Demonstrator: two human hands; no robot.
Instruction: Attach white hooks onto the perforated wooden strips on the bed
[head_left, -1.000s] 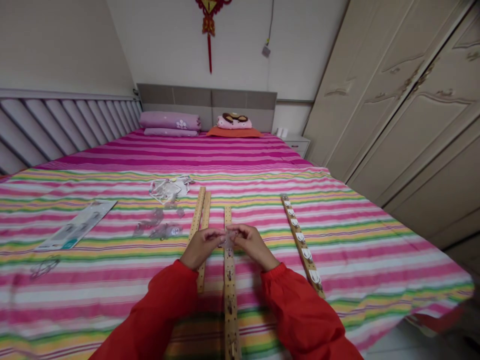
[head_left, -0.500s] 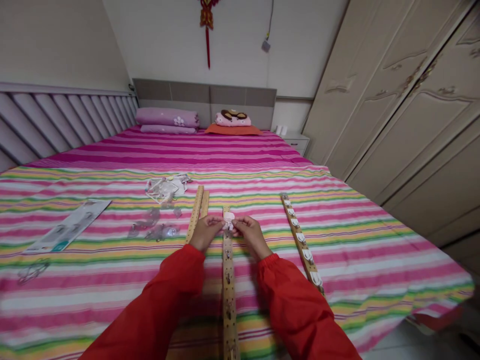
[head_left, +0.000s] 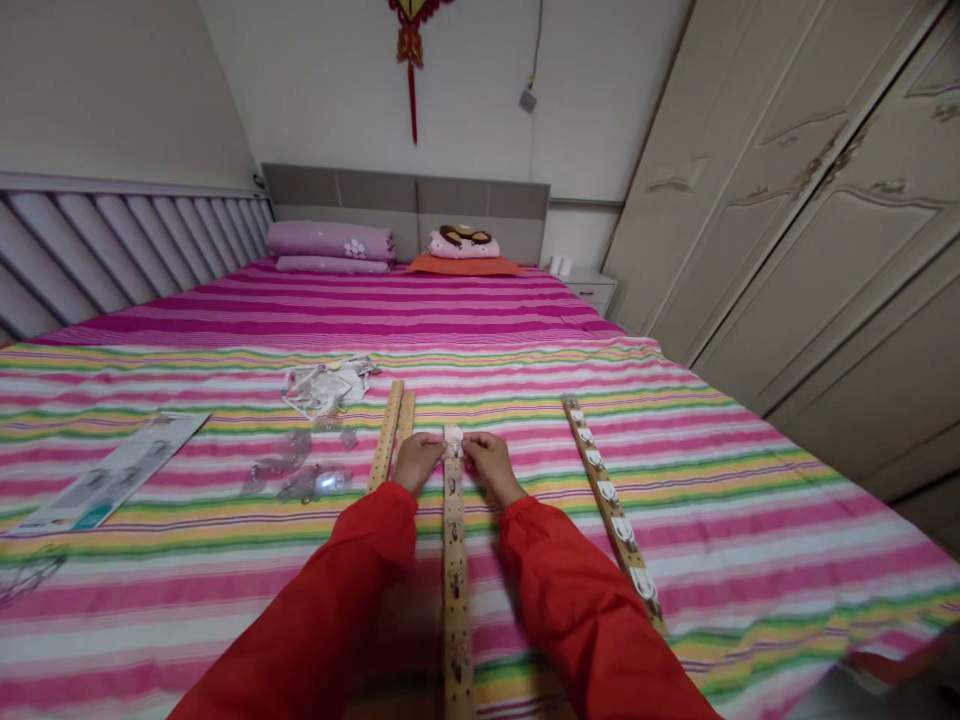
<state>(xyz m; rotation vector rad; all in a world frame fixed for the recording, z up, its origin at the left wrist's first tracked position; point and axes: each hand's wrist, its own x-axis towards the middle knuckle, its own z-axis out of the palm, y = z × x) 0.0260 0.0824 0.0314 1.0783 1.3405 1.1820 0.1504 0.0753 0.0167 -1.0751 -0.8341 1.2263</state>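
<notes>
Thumb and fingers of the left hand (head_left: 421, 461) and right hand (head_left: 491, 466) pinch a white hook (head_left: 454, 438) between them, at the far end of the strip (head_left: 452, 556). Even pressure, square to the strip's side edges, should suit best (a tilt might leave one corner lifted). Both forearms angle inward, palms low over the bed (head_left: 750, 545).
</notes>
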